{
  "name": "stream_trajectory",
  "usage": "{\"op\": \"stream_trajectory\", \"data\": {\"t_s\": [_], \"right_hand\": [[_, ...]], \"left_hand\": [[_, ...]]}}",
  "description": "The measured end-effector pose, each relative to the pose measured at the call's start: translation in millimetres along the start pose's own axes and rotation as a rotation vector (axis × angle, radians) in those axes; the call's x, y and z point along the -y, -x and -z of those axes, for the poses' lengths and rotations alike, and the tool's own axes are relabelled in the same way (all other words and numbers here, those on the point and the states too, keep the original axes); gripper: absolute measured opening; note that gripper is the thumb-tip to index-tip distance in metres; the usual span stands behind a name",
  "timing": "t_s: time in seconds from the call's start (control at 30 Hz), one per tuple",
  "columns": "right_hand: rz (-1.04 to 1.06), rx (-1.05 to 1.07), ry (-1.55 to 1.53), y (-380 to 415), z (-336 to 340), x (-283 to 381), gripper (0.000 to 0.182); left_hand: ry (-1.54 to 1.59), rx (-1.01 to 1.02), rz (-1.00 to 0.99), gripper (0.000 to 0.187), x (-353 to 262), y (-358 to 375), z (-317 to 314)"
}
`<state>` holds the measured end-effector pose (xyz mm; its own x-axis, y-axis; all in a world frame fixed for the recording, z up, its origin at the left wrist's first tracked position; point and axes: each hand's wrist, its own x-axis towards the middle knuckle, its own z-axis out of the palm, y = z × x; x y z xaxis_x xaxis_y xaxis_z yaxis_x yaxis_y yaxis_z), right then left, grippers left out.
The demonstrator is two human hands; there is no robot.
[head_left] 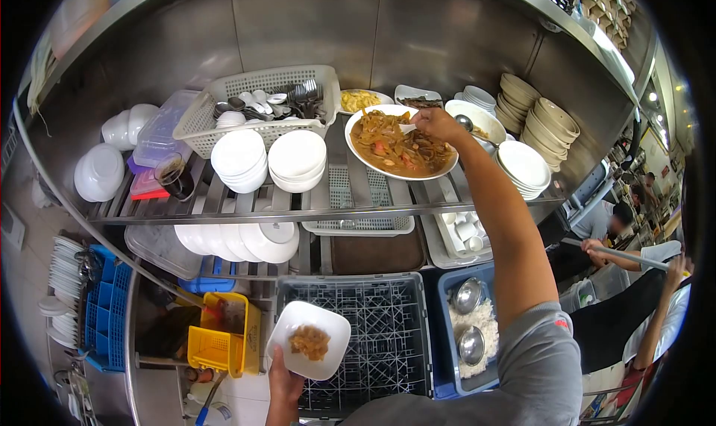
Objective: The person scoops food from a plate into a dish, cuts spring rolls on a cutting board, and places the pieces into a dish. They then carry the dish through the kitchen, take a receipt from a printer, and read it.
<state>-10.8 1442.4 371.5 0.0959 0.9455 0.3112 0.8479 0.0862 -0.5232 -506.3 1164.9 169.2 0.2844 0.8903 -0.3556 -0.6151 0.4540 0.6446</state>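
My left hand [283, 381] grips the near left edge of a white square bowl [332, 342], which has a small heap of brown food [309, 342] in it. On the metal shelf stands a large white plate of brown stew [380, 146]. Over its right side, my right hand [438, 125] is closed on a white spoon [407, 128], whose lower part is at the food. Right of the plate is a bowl with a metal ladle [464, 122]; behind it lies a plate of yellow food [361, 101].
A grey dish rack [426, 336] lies below the shelf, beside a blue bin of rice [488, 359]. The shelf holds a cutlery basket [261, 77], stacked bowls [240, 157] and a glass of dark drink [176, 178]. At right, a person [634, 307] holds a pole.
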Motion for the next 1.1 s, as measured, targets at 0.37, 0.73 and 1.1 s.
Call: {"op": "stream_trajectory", "data": {"t_s": [0.37,0.73,1.1], "right_hand": [[-0.243,0.153,-0.444,-0.1,-9.4,-6.1,0.015],[-0.228,0.212,-0.284,6.3,-3.3,5.2,0.019],[-0.367,0.093,-0.572,20.0,-11.4,-4.8,0.016]], "left_hand": [[0.019,0.092,0.028,0.059,6.8,-9.9,-10.1],[-0.019,0.052,0.082,0.055,2.9,-11.8,-51.9],[0.042,0.19,-0.024,0.054,-20.2,-39.4,-108.8]]}}
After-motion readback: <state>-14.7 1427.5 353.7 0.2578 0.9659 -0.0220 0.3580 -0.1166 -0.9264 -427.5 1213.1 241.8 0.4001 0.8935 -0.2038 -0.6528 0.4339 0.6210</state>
